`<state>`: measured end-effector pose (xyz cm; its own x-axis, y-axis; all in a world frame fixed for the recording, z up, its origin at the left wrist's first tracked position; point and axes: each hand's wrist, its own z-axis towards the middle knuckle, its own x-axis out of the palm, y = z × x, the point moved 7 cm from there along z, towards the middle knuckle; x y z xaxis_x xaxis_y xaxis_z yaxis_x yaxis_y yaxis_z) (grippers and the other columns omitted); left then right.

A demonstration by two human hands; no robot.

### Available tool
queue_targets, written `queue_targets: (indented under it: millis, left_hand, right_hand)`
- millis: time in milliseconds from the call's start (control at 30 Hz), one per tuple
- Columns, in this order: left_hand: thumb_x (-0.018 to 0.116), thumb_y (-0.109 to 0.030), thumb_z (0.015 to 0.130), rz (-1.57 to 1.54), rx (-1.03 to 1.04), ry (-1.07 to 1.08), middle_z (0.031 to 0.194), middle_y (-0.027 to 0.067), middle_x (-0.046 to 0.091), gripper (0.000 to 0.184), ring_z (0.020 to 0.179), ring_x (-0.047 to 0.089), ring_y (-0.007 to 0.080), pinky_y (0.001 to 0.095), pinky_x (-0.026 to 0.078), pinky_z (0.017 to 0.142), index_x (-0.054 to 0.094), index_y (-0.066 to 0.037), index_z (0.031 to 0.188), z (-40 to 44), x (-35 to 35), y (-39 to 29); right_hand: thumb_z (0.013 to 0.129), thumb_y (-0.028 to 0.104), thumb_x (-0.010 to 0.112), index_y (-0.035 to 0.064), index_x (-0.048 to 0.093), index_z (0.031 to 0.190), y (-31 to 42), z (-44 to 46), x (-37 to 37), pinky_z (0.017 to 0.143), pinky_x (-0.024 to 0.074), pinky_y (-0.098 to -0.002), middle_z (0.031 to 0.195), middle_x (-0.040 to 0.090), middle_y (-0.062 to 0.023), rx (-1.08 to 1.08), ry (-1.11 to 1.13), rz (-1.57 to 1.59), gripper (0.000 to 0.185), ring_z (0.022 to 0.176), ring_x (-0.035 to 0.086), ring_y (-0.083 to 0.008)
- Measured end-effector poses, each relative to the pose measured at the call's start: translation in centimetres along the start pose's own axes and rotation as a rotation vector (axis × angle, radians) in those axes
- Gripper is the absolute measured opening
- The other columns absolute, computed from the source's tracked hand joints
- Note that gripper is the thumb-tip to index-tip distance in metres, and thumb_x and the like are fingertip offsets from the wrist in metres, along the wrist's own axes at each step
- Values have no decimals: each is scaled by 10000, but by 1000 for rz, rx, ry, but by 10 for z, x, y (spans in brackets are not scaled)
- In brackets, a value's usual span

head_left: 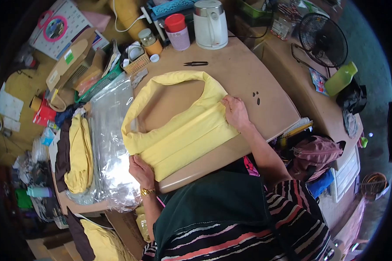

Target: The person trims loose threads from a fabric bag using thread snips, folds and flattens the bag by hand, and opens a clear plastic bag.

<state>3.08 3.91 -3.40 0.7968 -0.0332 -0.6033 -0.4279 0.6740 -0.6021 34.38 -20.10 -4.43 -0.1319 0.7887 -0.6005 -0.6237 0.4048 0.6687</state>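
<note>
A yellow cloth bag (191,130) with a wide looped strap lies flat on the brown table (265,74). At its lower left corner my left hand (141,172), with a gold watch at the wrist, has its fingers closed on the cloth. My right hand (236,114) pinches the bag's right edge, near the base of the strap. Beyond the loop lie small black thread snips (196,63). Clear plastic sheets (113,143) are stacked just left of the bag.
Folded yellow cloth (79,154) lies beyond the plastic at left. A white kettle (211,26), a pink cup with a red top (177,32) and a jar (149,42) line the back edge. A black fan (323,40) is at upper right, a pink bag (318,152) at right.
</note>
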Motion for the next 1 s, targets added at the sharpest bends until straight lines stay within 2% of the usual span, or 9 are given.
queue_targets:
  millis: [133,233,300,367,500,600,667,733,1000]
  left_hand:
    - [424,-237,1027,-17,-63,63,615,170,498,311,531,461,308,377,403,522,542,-1,862,0,4,4]
    - [483,-217,995,53,-69,158,803,195,586,235,749,570,346,419,455,681,584,-5,1012,14,6,-10]
    - [572,-185,932,267,209,28,1070,206,586,294,1038,537,380,476,413,883,558,-12,1169,33,-12,-56]
    - [640,-168,867,144,283,196,1215,200,529,406,1160,456,397,500,351,971,523,-12,1223,39,9,-107]
    - [653,-273,869,-78,580,479,1168,197,578,394,1094,526,392,469,407,925,569,-13,1153,26,104,-223]
    - [660,-346,870,-49,683,544,959,196,640,379,916,607,364,445,473,790,599,-12,1038,20,164,-245]
    - [672,-331,881,49,585,835,688,172,608,325,657,619,328,412,476,598,613,-12,909,18,191,-241]
    - [669,-296,891,-89,632,735,623,165,569,285,588,596,319,397,455,546,619,-15,884,23,173,-251]
    - [678,-154,894,-351,643,511,613,146,564,155,534,568,292,352,438,503,633,-22,827,35,139,-246]
  right_hand:
    - [913,108,576,-34,579,925,-15,3,5,712,490,-458,824,644,-231,169,120,75,142,806,633,-409]
    - [937,162,584,-21,575,984,-19,0,-10,724,508,-413,847,661,-198,95,-14,224,189,794,656,-349]
    - [949,186,582,-16,569,1010,-30,-3,-28,738,508,-390,881,662,-179,175,-96,292,211,819,655,-308]
    - [961,209,580,-11,564,1037,-37,-10,-37,752,508,-368,915,662,-159,253,-162,358,234,844,654,-267]
    - [973,230,571,3,543,1070,-32,-28,-39,774,493,-353,968,634,-163,324,-198,387,248,924,621,-224]
    - [962,246,593,3,498,1121,-27,-43,-55,767,492,-359,940,632,-171,238,-233,204,306,906,622,-253]
    - [956,258,605,1,466,1157,-24,-51,-76,758,495,-363,905,639,-162,183,-254,46,355,871,630,-268]
    - [940,275,633,-16,401,1189,-25,-63,-77,670,507,-370,823,651,-142,430,33,233,448,725,638,-257]
    - [851,7,696,-22,394,1112,-17,-75,-25,490,527,-259,796,662,-136,624,122,1030,400,632,649,-144]
